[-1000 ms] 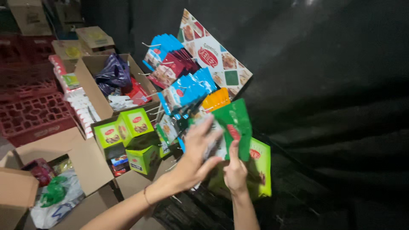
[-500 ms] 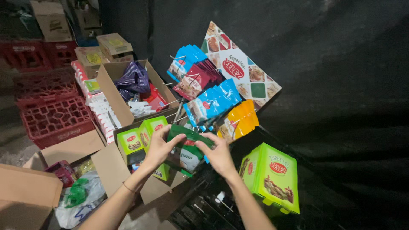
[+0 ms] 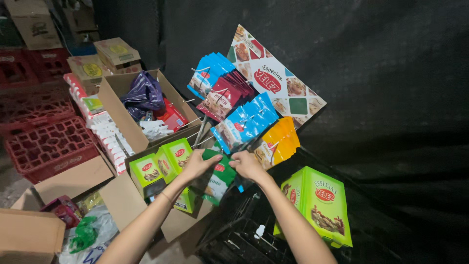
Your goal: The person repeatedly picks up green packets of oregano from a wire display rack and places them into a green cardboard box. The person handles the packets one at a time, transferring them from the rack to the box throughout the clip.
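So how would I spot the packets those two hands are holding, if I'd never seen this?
Find the tilted display card hung with rows of sachets. Follow them down past the blue sachets and orange sachets to the left hand and right hand. Between them are the green sachets, the only dark green, flat ones; the boxes beside are lime.

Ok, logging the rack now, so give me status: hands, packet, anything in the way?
Left hand and right hand both grip green packets. Packets at rack hooks, below blue packets. Green box sits right, clear of hands.
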